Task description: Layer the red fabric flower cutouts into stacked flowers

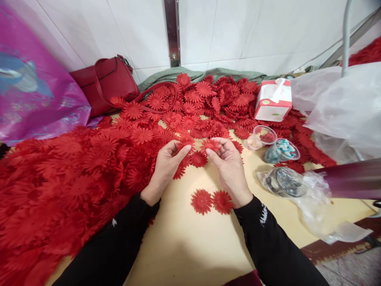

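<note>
Nearest, two black sleeves reach in over a bare tan surface (184, 238), with a pair of red fabric flowers (212, 201) lying flat and just touching each other beside the right wrist. Left hand (164, 169) pinches a red flower (185, 142) between thumb and forefinger, other fingers curled; right hand (228, 165) pinches a second flower (210, 145) at its fingertips in the same way. The two blooms sit close, edges nearly meeting, above a loose flower (198, 159) on the surface. Risk, as I judge it: petals are thin and alike in colour, so two could cling together and be taken for one, or a pinched bloom could slip and be lost in the heap (68, 174) banked along the left, which crowds right up to the left hand. A sweep of the right forearm could also scatter the laid pair, or knock the clear plastic cups (272, 143) and the crinkled bag (297, 186) just to the right. Farther back, flowers cover the surface up to a red handbag (104, 81), a green cloth (166, 75) and a red-and-white tissue box (274, 99). White tiled wall behind with a metal strip (172, 31); purple plastic sheet (32, 79) at far left, pale bags at right.
</note>
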{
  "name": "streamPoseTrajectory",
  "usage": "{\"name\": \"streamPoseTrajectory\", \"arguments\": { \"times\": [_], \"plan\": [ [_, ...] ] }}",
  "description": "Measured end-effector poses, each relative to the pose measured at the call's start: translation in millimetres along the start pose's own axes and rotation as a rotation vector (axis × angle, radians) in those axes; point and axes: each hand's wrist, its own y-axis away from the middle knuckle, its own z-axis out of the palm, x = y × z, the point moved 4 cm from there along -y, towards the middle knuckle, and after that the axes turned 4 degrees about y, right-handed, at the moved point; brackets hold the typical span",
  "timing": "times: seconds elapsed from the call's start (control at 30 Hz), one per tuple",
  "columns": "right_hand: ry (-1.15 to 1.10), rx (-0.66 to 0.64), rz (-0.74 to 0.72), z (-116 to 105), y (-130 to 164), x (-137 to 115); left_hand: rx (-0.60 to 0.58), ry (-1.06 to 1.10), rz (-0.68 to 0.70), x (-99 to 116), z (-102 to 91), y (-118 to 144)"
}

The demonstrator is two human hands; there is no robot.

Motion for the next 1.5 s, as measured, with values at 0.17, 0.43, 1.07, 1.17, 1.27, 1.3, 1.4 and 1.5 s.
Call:
{"name": "streamPoseTrajectory", "arguments": {
  "times": [0.17, 0.43, 1.07, 1.17, 1.27, 1.3, 1.4, 1.5],
  "plan": [
    [-0.024, -0.006, 0.014, 0.9, -0.3, -0.2, -0.004, 0.005, 0.042, 3.4, 2.7, 0.9],
    [0.195, -0.106, -0.085, 2.8, 8.2, -19.6, -0.045, -0.147, 0.144, 12.2, 4.2, 4.6],
    [0.298, 0.011, -0.158, 7.3, 11.2, -13.3, 0.693, -0.596, 0.76, 42.6, -21.5, 26.9],
    [0.415, -0.275, -0.222, 30.7, 22.2, -14.7, 0.69, -0.728, 0.826, 48.7, -15.1, 33.7],
    [0.418, -0.186, -0.214, 24.9, 20.9, -17.9, 0.529, -0.748, 0.921, 50.6, -0.7, 42.0],
    [0.405, -0.103, -0.198, 17.0, 17.5, -18.9, 0.448, -0.733, 0.935, 49.2, 4.7, 43.4],
    [0.318, 0.091, -0.122, -8.2, 5.1, -18.8, 0.14, -0.717, 0.805, 34.6, 18.9, 37.9],
    [0.17, 0.138, -0.079, -19.4, -3.7, -15.1, -0.128, -0.819, 0.559, 10.4, 25.3, 27.1]
  ]
}}
